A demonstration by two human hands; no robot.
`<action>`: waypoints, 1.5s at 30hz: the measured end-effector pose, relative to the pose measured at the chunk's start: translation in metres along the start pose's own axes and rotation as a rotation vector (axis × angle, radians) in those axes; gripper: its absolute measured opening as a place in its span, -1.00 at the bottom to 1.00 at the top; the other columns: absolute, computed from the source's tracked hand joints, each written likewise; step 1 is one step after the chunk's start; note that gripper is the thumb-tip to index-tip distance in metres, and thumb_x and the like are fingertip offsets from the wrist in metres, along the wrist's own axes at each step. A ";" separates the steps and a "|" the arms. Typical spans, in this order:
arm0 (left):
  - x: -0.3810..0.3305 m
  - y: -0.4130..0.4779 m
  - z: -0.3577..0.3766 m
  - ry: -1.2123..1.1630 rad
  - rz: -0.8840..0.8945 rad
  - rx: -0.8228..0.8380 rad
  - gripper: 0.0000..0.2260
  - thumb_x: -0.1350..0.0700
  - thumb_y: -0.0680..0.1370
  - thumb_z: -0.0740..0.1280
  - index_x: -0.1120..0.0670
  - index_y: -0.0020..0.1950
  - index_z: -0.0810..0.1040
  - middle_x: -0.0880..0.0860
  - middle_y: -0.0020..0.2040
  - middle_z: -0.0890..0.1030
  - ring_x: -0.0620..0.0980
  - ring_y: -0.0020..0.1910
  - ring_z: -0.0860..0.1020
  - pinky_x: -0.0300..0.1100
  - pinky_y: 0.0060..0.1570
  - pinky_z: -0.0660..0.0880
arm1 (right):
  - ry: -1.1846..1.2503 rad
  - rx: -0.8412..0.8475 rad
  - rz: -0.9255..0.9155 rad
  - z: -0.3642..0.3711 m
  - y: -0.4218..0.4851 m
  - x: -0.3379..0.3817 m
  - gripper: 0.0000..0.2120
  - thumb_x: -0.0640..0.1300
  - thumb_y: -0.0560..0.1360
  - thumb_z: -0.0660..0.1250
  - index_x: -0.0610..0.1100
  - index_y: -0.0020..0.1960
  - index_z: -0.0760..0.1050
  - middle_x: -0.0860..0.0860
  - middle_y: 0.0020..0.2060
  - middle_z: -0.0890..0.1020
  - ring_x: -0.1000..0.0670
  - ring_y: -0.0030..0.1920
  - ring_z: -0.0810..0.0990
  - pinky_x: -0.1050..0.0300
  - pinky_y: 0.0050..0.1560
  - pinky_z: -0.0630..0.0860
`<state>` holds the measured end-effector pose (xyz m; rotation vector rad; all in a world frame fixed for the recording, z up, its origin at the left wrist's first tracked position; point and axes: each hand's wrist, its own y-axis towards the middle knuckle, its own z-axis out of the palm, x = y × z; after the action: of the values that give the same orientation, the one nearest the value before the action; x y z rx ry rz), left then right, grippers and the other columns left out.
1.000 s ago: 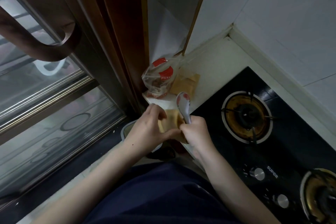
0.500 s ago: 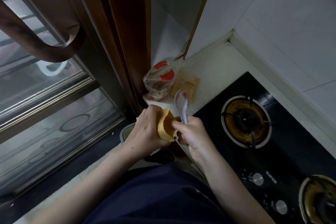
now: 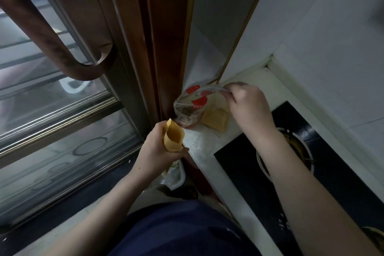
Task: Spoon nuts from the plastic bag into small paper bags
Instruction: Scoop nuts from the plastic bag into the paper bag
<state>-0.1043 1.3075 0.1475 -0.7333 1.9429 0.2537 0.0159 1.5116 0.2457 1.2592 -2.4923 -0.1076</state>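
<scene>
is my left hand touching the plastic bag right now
Apart. In the head view the left hand grips a small paper bag off the counter's edge, with a visible gap to the plastic bag.

Looks like a home kitchen: black gas hob point(image 3: 324, 164) on the right, white tiled wall point(image 3: 332, 37), wooden sliding door point(image 3: 87, 81) left.

— The plastic bag point(image 3: 192, 104)?
— Clear, glossy, crinkled film. The small paper bag point(image 3: 173, 138) is matt tan paper.
— The hob point(image 3: 239, 164)?
— Black, glassy. The door frame point(image 3: 164, 33) is polished wood.
</scene>
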 end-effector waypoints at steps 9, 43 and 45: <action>0.006 -0.001 -0.002 -0.019 -0.048 -0.016 -0.36 -0.11 0.26 0.59 -0.32 0.17 0.28 -0.23 0.03 0.50 -0.37 0.01 0.47 -0.35 -0.16 0.41 | -0.280 0.279 -0.207 0.036 0.059 0.017 -0.68 -0.25 0.53 0.28 -0.31 0.26 0.46 -0.19 0.24 0.48 -0.18 0.04 0.57 -0.02 -0.08 0.55; 0.011 0.027 0.024 0.079 -0.033 0.128 -0.27 -0.17 0.29 0.56 -0.08 0.35 0.31 -0.14 0.14 0.47 -0.11 0.08 0.50 -0.16 0.00 0.51 | -0.206 0.362 0.395 0.036 0.043 0.002 -0.74 0.03 0.51 0.36 -0.19 -0.05 0.55 -0.05 -0.13 0.58 -0.06 -0.10 0.58 0.16 -0.20 0.45; 0.011 0.030 0.027 0.093 -0.041 0.137 -0.27 -0.18 0.29 0.56 -0.07 0.35 0.31 -0.10 0.16 0.48 -0.08 0.10 0.50 -0.07 0.06 0.54 | -0.341 0.389 0.192 0.035 0.041 0.005 -0.83 -0.14 0.58 0.25 -0.15 0.06 0.59 -0.06 -0.06 0.63 -0.08 -0.04 0.62 0.16 -0.13 0.52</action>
<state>-0.1054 1.3402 0.1206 -0.7042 2.0087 0.0618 -0.0305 1.5291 0.2233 1.2131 -3.0249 0.2427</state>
